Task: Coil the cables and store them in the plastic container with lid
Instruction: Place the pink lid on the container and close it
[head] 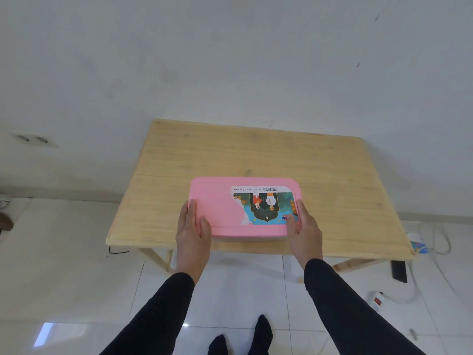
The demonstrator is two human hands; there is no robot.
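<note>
A pink plastic container with its lid [217, 201] on lies near the front edge of a wooden table [256, 155]. A torn colourful sticker covers the right half of the lid. My left hand [193, 226] grips the container's left front corner, thumb on top of the lid. My right hand [304, 226] grips the right front corner the same way. The container's inside is hidden by the lid. No cable shows on the table.
The table stands against a white wall on a white tiled floor. A white power strip [376, 301] with a red switch and loose white cables [435, 239] lie on the floor at the right, beside a black object [399, 270]. A wall socket [33, 139] is at the left.
</note>
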